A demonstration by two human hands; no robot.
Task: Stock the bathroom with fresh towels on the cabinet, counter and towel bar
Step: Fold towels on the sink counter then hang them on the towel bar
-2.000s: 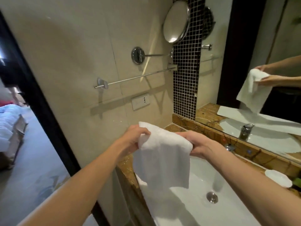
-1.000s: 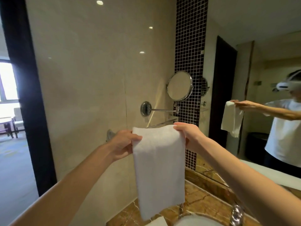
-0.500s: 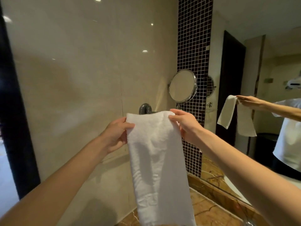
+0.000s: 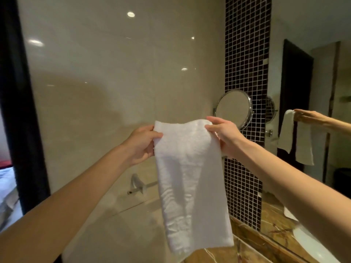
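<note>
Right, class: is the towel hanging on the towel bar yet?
No, left hand and right hand hold the towel by its top, above the towel bar.

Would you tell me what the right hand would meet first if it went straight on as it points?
The right hand, gripping the towel, would probably reach the beige wall just left of the round mirror; depth is unclear.

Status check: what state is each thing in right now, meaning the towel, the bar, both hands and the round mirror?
towel: hangs full length, held up by its top edge, not on the bar.
left hand: grips the towel's top left corner.
right hand: pinches the towel's top right corner.
towel bar: visible end bare, rest hidden behind the towel.
round mirror: wall-mounted, untouched.
</note>
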